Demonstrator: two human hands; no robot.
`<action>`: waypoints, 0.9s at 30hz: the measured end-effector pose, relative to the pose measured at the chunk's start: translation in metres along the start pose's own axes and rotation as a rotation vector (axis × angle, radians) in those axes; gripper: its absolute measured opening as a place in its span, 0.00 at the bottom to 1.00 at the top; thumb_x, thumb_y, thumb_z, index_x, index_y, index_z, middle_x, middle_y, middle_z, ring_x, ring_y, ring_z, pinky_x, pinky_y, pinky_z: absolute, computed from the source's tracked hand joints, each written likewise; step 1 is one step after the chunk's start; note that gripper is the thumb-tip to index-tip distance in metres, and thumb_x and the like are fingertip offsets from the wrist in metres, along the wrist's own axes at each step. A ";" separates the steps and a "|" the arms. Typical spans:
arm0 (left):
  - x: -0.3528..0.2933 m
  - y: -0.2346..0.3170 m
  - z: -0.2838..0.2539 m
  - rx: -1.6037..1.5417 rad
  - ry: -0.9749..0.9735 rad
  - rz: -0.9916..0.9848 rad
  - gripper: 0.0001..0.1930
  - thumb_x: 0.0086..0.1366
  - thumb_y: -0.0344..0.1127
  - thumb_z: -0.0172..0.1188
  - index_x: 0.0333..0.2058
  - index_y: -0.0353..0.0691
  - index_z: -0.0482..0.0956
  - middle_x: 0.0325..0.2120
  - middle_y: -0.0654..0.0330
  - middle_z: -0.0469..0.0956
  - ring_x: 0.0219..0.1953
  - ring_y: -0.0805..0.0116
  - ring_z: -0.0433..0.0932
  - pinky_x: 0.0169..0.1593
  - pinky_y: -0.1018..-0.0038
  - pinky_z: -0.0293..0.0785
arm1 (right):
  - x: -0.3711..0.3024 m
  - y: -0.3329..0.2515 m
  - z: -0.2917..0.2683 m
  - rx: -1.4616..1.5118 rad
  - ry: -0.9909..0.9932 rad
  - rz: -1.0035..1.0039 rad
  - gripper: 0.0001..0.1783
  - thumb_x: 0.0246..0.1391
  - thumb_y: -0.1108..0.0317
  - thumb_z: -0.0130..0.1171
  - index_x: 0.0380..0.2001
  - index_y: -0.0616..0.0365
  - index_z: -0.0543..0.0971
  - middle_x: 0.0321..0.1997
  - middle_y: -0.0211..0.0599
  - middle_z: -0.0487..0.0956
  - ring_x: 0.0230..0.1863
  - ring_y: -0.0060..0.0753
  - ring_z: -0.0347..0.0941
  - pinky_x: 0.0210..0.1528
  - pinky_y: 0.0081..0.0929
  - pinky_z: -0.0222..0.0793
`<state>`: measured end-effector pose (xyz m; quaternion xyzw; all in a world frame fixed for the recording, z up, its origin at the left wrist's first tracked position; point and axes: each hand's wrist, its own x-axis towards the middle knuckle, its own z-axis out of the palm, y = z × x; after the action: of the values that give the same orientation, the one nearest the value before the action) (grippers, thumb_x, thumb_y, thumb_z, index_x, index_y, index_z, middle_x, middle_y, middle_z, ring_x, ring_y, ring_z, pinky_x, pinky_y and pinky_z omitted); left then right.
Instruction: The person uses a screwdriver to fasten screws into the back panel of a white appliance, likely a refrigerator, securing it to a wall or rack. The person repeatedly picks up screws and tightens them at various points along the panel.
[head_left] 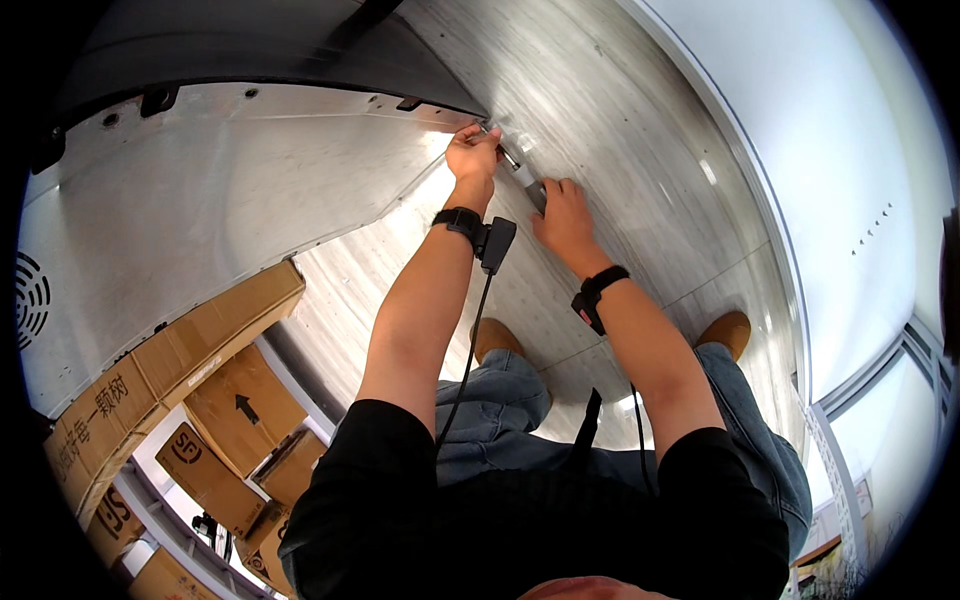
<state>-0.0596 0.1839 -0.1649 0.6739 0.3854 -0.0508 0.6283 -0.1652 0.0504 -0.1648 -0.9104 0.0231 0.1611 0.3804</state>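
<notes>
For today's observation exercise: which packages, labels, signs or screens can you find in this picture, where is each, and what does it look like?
Long box: lower left, against the metal panel; brown cardboard, dark print on its side.
Arrow box: just below it; brown, a black arrow on its face.
Smaller boxes: stacked at the lower left edge; brown, black round marks.
No signs or screens show.

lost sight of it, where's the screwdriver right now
In the head view, top centre: the screwdriver runs between the left hand and right hand, its tip at the lower corner of the metal panel.
</notes>
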 end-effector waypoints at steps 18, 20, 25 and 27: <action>0.004 -0.009 -0.001 0.068 0.004 0.033 0.20 0.57 0.26 0.64 0.45 0.32 0.66 0.30 0.55 0.77 0.28 0.68 0.78 0.31 0.71 0.78 | -0.001 0.005 0.007 -0.023 -0.008 0.005 0.27 0.41 0.72 0.67 0.47 0.62 0.71 0.48 0.48 0.67 0.53 0.51 0.63 0.54 0.39 0.65; 0.003 -0.006 -0.002 0.036 -0.011 0.016 0.19 0.58 0.25 0.63 0.46 0.31 0.66 0.30 0.55 0.77 0.28 0.68 0.77 0.32 0.71 0.78 | -0.005 0.005 0.006 0.032 0.014 -0.016 0.27 0.41 0.72 0.66 0.47 0.62 0.71 0.48 0.48 0.67 0.53 0.50 0.63 0.53 0.39 0.66; 0.005 -0.005 -0.004 -0.106 -0.073 0.000 0.17 0.61 0.22 0.57 0.48 0.30 0.64 0.30 0.53 0.77 0.27 0.66 0.78 0.33 0.70 0.79 | -0.010 0.006 0.009 0.047 0.079 -0.042 0.26 0.41 0.74 0.63 0.48 0.62 0.71 0.47 0.46 0.68 0.53 0.50 0.64 0.52 0.39 0.67; 0.002 -0.005 -0.002 -0.144 -0.076 -0.008 0.18 0.61 0.23 0.57 0.48 0.30 0.64 0.30 0.53 0.77 0.28 0.66 0.78 0.32 0.70 0.79 | -0.007 0.009 0.011 0.049 0.085 -0.045 0.25 0.42 0.74 0.62 0.47 0.62 0.71 0.46 0.46 0.69 0.52 0.50 0.64 0.52 0.39 0.67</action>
<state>-0.0617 0.1859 -0.1700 0.6231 0.3665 -0.0508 0.6891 -0.1766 0.0513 -0.1762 -0.9072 0.0228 0.1133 0.4045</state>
